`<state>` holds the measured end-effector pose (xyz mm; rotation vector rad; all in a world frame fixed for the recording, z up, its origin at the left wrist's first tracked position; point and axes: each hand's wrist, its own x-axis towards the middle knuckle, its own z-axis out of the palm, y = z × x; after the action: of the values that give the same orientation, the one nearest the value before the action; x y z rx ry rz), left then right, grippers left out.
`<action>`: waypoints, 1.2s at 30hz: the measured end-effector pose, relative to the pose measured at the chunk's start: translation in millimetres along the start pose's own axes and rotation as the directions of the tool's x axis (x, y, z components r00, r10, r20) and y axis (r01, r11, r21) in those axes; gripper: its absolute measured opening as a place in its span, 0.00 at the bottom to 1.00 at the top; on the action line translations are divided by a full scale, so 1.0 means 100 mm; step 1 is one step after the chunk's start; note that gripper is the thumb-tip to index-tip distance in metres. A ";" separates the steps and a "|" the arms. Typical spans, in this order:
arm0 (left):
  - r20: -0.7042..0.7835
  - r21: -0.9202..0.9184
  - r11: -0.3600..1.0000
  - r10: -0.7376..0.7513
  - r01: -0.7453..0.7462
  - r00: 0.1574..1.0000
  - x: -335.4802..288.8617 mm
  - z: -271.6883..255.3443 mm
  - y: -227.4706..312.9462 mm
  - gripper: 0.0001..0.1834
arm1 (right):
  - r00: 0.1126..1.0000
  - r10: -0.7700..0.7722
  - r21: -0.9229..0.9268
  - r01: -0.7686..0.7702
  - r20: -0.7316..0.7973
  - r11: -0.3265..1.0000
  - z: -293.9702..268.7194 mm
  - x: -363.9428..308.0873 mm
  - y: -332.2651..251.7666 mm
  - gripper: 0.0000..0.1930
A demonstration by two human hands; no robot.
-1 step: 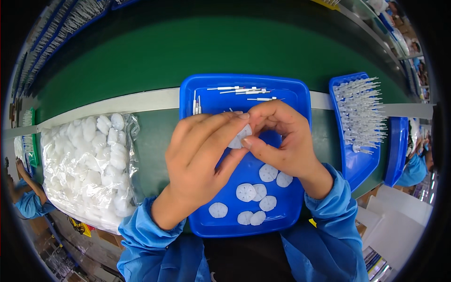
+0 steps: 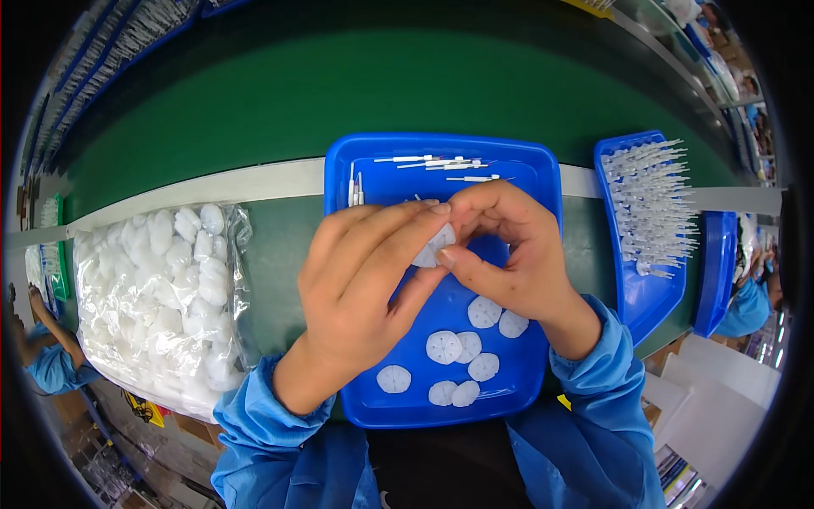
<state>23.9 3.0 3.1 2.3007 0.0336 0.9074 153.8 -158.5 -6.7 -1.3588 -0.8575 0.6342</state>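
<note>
Both hands meet above a blue tray [image 2: 532,373], pinching a thin, round white disc [image 2: 436,247] with small holes between them. My left hand [image 2: 356,276] lies along the disc's left side, fingers together and curled over it. With thumb and index finger, my right hand [image 2: 509,250] grips its right edge. Below the hands, several similar white discs [image 2: 393,379] lie loose on the tray floor, some overlapping. Thin white sticks with dark tips [image 2: 454,163] rest along the tray's far side, and a few more stand at its left wall. The fingers partly cover the held disc.
Left of the tray sits a clear plastic bag [image 2: 161,297] full of white discs. A blue bin [image 2: 649,310] packed with thin white sticks stands to the right. The green work surface [image 2: 407,85] extends behind. Co-workers' blue sleeves [image 2: 746,314] show at both edges.
</note>
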 end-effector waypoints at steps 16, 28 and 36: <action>0.072 -0.142 0.988 -0.043 0.053 0.996 0.00 -0.04 0.00 0.28 | 0.988 0.066 0.263 -0.101 0.136 0.960 -0.09 0.01 0.00 0.17; 0.110 -0.148 0.987 -0.041 0.057 0.993 -0.05 -0.03 0.04 0.32 | 0.984 0.136 0.229 -0.159 0.114 0.960 -0.14 0.02 0.02 0.11; 0.135 -0.143 0.987 -0.056 0.075 0.989 -0.02 -0.08 0.01 0.29 | 0.982 0.166 0.138 -0.178 0.093 0.974 -0.13 -0.04 -0.10 0.15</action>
<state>17.5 6.0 7.3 2.2018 -0.0137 0.7009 161.8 -170.6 2.2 -1.2896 -0.7477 0.8753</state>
